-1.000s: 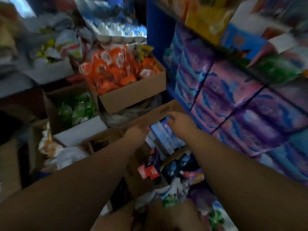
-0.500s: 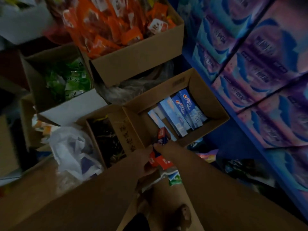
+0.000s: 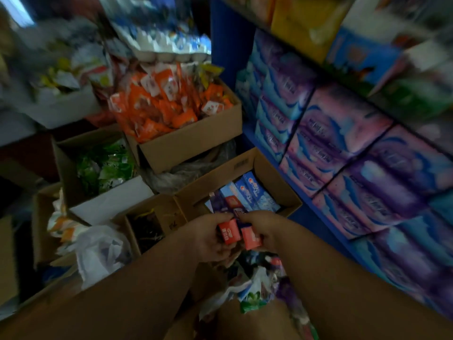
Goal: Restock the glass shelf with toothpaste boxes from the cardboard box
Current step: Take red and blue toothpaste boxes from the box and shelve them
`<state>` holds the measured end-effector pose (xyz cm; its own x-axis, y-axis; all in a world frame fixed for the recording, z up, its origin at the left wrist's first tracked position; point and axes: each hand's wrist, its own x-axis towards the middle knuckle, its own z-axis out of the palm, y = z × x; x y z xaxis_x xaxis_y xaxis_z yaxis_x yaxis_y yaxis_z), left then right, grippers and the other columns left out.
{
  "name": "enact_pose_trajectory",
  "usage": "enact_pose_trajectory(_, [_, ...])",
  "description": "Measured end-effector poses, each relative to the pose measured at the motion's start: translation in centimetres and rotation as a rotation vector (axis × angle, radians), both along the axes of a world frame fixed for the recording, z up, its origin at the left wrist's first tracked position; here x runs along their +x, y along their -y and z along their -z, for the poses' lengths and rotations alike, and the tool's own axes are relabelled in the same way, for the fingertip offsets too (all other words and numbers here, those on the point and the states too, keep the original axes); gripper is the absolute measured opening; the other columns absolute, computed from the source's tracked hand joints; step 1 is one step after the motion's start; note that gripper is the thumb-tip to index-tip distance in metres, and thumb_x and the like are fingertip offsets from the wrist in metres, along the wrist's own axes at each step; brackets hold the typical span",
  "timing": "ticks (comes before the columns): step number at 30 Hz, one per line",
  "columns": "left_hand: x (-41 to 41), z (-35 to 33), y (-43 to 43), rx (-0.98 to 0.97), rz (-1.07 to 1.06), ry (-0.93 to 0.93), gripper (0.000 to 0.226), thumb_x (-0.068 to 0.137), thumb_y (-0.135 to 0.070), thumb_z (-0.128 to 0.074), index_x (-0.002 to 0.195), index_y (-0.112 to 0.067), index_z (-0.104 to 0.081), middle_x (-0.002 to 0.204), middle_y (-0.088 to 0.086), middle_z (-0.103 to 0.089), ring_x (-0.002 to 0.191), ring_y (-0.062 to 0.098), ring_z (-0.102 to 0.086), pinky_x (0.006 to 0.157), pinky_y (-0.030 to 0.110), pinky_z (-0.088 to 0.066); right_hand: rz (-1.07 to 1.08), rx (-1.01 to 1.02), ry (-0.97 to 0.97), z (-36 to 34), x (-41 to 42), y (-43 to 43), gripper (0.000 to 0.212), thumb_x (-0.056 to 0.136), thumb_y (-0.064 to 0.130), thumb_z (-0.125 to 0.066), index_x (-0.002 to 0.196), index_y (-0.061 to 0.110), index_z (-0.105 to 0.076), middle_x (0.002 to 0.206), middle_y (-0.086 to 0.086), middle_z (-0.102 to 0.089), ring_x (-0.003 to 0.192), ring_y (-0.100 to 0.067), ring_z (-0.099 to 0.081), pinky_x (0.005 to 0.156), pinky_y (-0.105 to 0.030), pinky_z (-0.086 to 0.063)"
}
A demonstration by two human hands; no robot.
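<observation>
Left hand (image 3: 208, 240) grips one red-ended purple toothpaste box (image 3: 228, 232). Right hand (image 3: 261, 229) grips a second red-ended toothpaste box (image 3: 250, 238). Both sit side by side over the near rim of the open brown cardboard box (image 3: 274, 177). Blue toothpaste boxes (image 3: 252, 192) lie flat inside it. Carton of orange packets (image 3: 171, 106) behind it, purple-pink packs (image 3: 343, 143) to its right.

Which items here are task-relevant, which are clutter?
Job: left hand, right hand, red-ended toothpaste boxes they hold, open brown cardboard box, blue toothpaste boxes inside.
Clutter: carton of orange packets, carton of green packets, white plastic bag, purple-pink shelf packs.
</observation>
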<state>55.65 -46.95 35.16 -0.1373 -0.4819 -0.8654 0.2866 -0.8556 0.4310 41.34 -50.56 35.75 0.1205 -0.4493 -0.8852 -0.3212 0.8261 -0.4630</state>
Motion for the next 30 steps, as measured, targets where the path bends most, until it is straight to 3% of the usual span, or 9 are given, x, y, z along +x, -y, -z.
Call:
enact_pose_trajectory(4, [-1.0, -6.3, 1.1, -0.237, -0.009, -0.016, 0.038, 0.088, -0.022, -0.059, 0.122, -0.005, -0.055, 0.092, 0.013, -0.065, 0.078, 0.026, -0.066, 0.077, 0.037, -0.056, 0.004, -0.174, 0.158, -7.8, -2.6, 1.1, 0.030, 0.089, 0.002, -0.052, 0.119, 0.010, -0.050, 0.110, -0.020, -0.064, 0.095, -0.032, -0.063, 0.084, -0.044, -0.053])
enact_pose_trajectory(8, [-3.1, -14.1, 2.2, -0.415, 0.071, -0.035, 0.044, 0.089, -0.014, -0.057, 0.130, 0.002, -0.050, 0.094, 0.013, -0.066, 0.083, 0.025, -0.065, 0.081, 0.037, -0.054, 0.119, -0.451, 0.294, -15.2, -4.6, 1.2, 0.051, 0.078, -0.015, -0.043, 0.120, 0.013, -0.053, 0.096, -0.015, -0.067, 0.077, -0.027, -0.064, 0.065, -0.034, -0.053])
enact_pose_trajectory(12, [-5.5, -22.3, 3.0, -0.642, 0.114, -0.146, 0.032, 0.091, 0.006, -0.045, 0.118, -0.003, -0.059, 0.091, 0.012, -0.074, 0.077, 0.022, -0.072, 0.070, 0.030, -0.060, 0.274, -0.690, 0.416, -22.2, -5.9, 0.9, 0.064, 0.078, -0.018, -0.039, 0.128, 0.022, -0.044, 0.096, -0.009, -0.067, 0.074, -0.022, -0.066, 0.062, -0.033, -0.055])
enact_pose_trajectory(15, [-7.5, -27.8, 3.4, -0.858, 0.171, -0.166, 0.046, 0.084, 0.012, -0.052, 0.128, 0.000, -0.054, 0.117, 0.020, -0.066, 0.103, 0.033, -0.066, 0.092, 0.042, -0.053, 0.277, -0.882, 0.437, -28.4, -7.6, 0.1, 0.068, 0.079, -0.011, -0.041, 0.135, 0.028, -0.039, 0.110, -0.009, -0.066, 0.083, -0.022, -0.066, 0.063, -0.032, -0.053])
enact_pose_trajectory(18, [-10.3, -33.7, 3.7, -1.035, 0.197, -0.136, 0.041, 0.087, 0.009, -0.051, 0.125, -0.004, -0.057, 0.114, 0.016, -0.069, 0.098, 0.029, -0.068, 0.083, 0.037, -0.057, 0.295, -1.090, 0.391, -34.6, -10.0, -0.6, 0.070, 0.072, 0.002, -0.050, 0.134, 0.032, -0.042, 0.106, -0.006, -0.069, 0.073, -0.017, -0.067, 0.060, -0.030, -0.052])
enact_pose_trajectory(22, [-15.6, -41.6, 2.4, -1.264, 0.208, -0.184, 0.048, 0.090, 0.006, -0.051, 0.134, -0.011, -0.048, 0.123, 0.015, -0.064, 0.107, 0.033, -0.064, 0.088, 0.041, -0.055, 0.341, -1.425, 0.241, -42.7, -14.0, -2.6, 0.052, 0.086, 0.011, -0.067, 0.131, 0.023, -0.043, 0.116, -0.005, -0.064, 0.086, -0.014, -0.065, 0.073, -0.029, -0.056])
enact_pose_trajectory(24, [-18.4, -44.8, 1.4, -1.341, 0.215, -0.253, 0.054, 0.090, 0.005, -0.052, 0.136, -0.022, -0.043, 0.121, 0.009, -0.066, 0.103, 0.030, -0.066, 0.088, 0.044, -0.055, 0.363, -1.509, 0.074, -46.6, -16.5, -4.1, 0.062, 0.081, 0.020, -0.074, 0.133, 0.021, -0.040, 0.113, -0.001, -0.062, 0.085, -0.010, -0.065, 0.068, -0.023, -0.058])
enact_pose_trajectory(26, [-21.0, -47.5, 0.3, -1.416, 0.245, -0.319, 0.058, 0.090, 0.003, -0.053, 0.136, -0.031, -0.041, 0.117, 0.003, -0.068, 0.101, 0.026, -0.066, 0.093, 0.049, -0.051, 0.387, -1.547, -0.199, -50.4, -18.8, -5.9, 0.070, 0.074, 0.032, -0.080, 0.132, 0.020, -0.042, 0.114, -0.001, -0.062, 0.088, -0.014, -0.066, 0.072, -0.030, -0.060])
enact_pose_trajectory(30, [-26.3, -50.6, -1.4, -1.416, 0.248, -0.473, 0.053, 0.093, -0.006, -0.052, 0.137, -0.032, -0.036, 0.094, -0.002, -0.072, 0.071, 0.016, -0.071, 0.068, 0.040, -0.056, 0.260, -1.553, -0.605, -56.1, -22.3, -9.3, 0.044, 0.073, 0.039, -0.079, 0.106, 0.025, -0.052, 0.084, 0.007, -0.063, 0.063, -0.007, -0.061, 0.042, -0.017, -0.050])
